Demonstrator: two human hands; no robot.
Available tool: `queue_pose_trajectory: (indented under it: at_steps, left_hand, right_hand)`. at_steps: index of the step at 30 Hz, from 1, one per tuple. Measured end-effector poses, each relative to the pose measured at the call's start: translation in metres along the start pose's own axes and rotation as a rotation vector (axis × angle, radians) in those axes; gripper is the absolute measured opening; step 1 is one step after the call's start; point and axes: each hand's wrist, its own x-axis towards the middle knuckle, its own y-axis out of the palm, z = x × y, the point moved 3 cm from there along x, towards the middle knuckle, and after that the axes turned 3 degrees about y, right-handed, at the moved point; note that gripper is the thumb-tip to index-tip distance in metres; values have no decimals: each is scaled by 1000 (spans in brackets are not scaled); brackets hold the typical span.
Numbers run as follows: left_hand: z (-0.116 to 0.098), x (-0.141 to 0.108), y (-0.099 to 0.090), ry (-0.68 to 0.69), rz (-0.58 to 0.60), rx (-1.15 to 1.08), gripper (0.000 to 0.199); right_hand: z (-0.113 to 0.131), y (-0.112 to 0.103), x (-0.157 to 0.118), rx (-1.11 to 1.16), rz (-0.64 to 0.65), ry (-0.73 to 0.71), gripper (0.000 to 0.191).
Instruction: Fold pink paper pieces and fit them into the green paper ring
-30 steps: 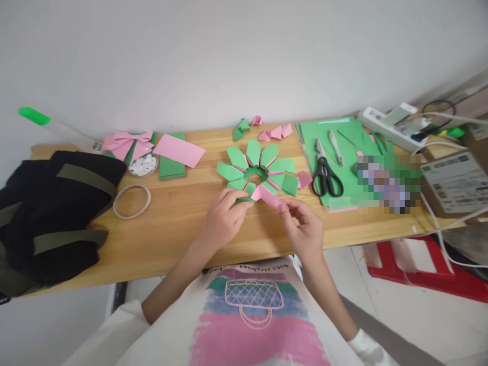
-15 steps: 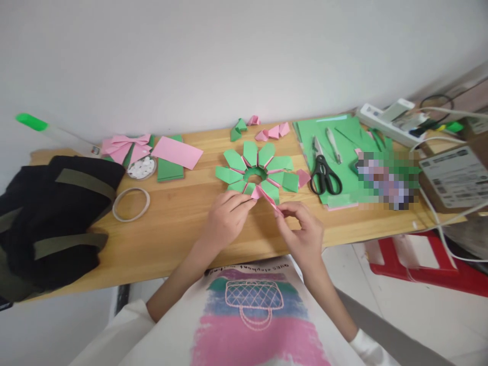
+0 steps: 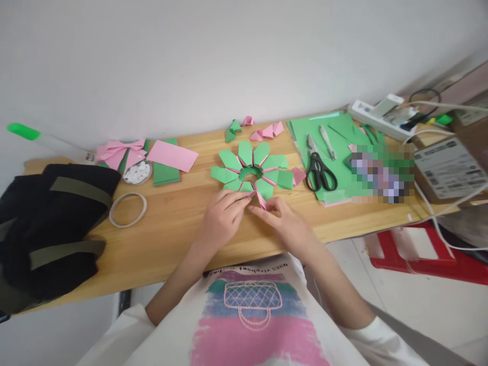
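A ring of folded green and pink paper pieces, the paper wreath (image 3: 253, 170), lies flat on the wooden table (image 3: 179, 229). My left hand (image 3: 223, 218) presses its fingertips on the near edge of the ring. My right hand (image 3: 284, 223) pinches a folded pink paper piece (image 3: 261, 200) at the ring's near side, right beside my left fingertips. The two hands almost touch. The tip of the pink piece is partly hidden by my fingers.
Black scissors (image 3: 319, 173) and a small knife lie on green sheets (image 3: 335, 147) to the right. A tape roll (image 3: 128, 209), a dish of white bits (image 3: 137, 173), a pink bow (image 3: 116, 152) and a black bag (image 3: 46, 229) sit left. A power strip (image 3: 381, 114) and cables lie far right.
My right hand has moved left and toward the ring, bringing the pink piece in against it. My left hand stayed on the near edge. The view shifted slightly.
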Motion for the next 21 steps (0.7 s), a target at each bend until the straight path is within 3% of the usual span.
queue_pose_trajectory:
  at_steps: [5,11,21]
  left_hand:
    - [1,0,0,21,17,-15,27]
    - [2,3,-2,33,17,-12,25]
    - [6,5,1,72,20,-29,20]
  right_hand:
    - [-2,-14,20,-349,82,-211,17]
    - [-2,-28,40,-442,149,-393,22]
    - [16,-21,64,-554,408,-347,24]
